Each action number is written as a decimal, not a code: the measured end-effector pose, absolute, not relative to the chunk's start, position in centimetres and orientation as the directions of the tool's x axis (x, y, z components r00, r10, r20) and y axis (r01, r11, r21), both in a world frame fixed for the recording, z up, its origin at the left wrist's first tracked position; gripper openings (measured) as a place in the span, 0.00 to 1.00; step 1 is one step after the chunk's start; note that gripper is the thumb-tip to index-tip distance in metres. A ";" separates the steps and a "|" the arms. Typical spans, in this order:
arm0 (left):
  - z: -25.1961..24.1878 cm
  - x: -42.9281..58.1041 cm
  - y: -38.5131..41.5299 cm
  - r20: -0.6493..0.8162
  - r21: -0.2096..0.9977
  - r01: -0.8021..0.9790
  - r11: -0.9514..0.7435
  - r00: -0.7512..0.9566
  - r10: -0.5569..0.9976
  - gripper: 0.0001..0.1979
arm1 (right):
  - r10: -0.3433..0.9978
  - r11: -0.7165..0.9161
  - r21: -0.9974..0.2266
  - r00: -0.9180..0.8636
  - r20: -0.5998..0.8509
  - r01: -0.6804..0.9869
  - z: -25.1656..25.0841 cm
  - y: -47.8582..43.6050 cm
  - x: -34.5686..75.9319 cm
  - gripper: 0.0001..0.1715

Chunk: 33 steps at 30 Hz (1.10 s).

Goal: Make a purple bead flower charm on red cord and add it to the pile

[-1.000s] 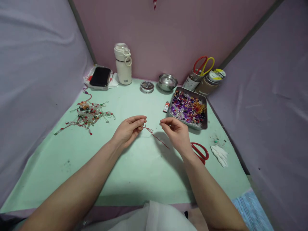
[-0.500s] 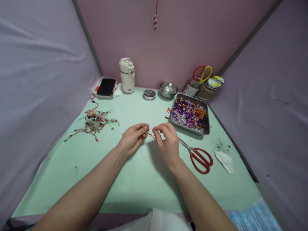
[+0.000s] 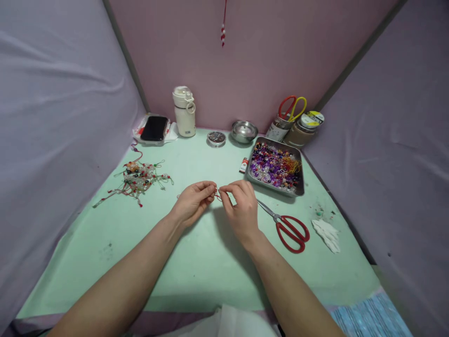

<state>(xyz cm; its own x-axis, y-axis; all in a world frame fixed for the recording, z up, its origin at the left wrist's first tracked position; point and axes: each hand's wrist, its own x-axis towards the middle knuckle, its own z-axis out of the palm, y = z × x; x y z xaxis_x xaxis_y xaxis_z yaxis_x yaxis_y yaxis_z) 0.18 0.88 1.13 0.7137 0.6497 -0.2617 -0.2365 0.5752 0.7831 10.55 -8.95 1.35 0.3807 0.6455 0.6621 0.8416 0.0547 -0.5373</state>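
Observation:
A thin red cord (image 3: 218, 197) runs between my two hands above the middle of the table. My left hand (image 3: 195, 200) pinches it between thumb and forefinger, and a small loop of it shows at the hand's left side. My right hand (image 3: 240, 204) is closed in a pinch at the cord's other side, its fingertips almost touching the left ones. What sits right at the fingertips is too small to make out. Red-handled scissors (image 3: 291, 230) lie just right of my right hand, blades toward it.
A metal tray (image 3: 277, 191) of mixed beads stands right, beside a lighter (image 3: 243, 165). At left lies a heap of beaded cords (image 3: 140, 180). Along the back are a phone (image 3: 155, 128), a bottle (image 3: 184, 117), a round tin (image 3: 216, 139), a steel bowl (image 3: 244, 133) and jars (image 3: 302, 131).
My right hand has moved slightly left, closer to my left hand, and less red cord shows between them. The whole view has shifted a little.

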 end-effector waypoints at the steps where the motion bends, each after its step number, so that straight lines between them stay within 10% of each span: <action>1: 1.1 0.2 0.9 -0.261 0.783 -0.234 0.576 0.717 0.646 0.14 | 0.646 0.053 -0.538 0.382 0.661 0.842 1.3 -9.0 10.6 0.06; 33: 0.6 0.2 0.9 -0.247 0.795 -0.223 0.565 0.731 0.636 0.13 | 0.664 0.033 -0.534 0.381 0.644 0.845 1.4 -9.1 10.4 0.06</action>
<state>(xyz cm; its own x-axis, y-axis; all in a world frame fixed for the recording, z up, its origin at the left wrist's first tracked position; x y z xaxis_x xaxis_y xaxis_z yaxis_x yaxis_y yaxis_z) 0.18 0.89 0.57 0.7307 0.6363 -0.2472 -0.2230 0.5648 0.7946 10.37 -9.13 1.42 0.3807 0.6638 0.6438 0.8448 0.0334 -0.5340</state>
